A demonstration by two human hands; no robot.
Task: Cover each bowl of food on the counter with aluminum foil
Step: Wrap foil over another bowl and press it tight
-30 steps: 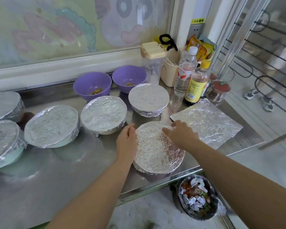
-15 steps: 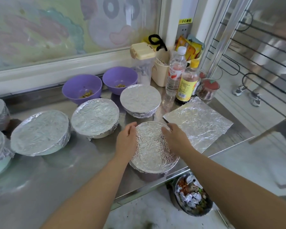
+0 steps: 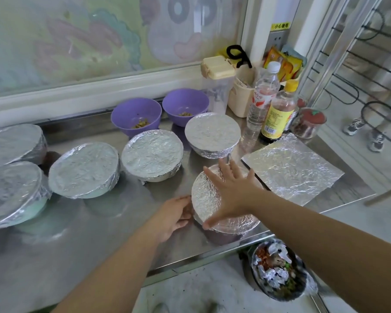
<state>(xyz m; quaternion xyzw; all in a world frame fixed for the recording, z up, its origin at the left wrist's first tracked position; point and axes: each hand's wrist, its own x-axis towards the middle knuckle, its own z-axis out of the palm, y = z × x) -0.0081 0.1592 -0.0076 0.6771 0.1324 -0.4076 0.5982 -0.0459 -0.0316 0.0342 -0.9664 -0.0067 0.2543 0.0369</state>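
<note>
**Foil-covered bowl [image 3: 204,195] under a flat right hand at the counter's front edge**

On my feed the foil-covered bowl sits near the front edge of the steel counter [image 3: 95,240], just left of a loose foil sheet [image 3: 291,170] that lies flat on the same surface. The right hand [image 3: 233,195] lies palm down across the top of the bowl. Its fingers [image 3: 222,170] are straight and spread apart, reaching to the far rim, and the thumb rests at the near-left rim. The left hand [image 3: 174,215] is against the bowl's left side, its fingers curled in on the wall below the foil's edge.

The foil is crinkled, drawn tight over the mouth and folded down round the rim, so I cannot see what is inside. Five more wrapped bowls [image 3: 151,152] stand behind it and off to the left. At the back, two purple bowls [image 3: 122,114] stand uncovered with a little food in each.
</note>
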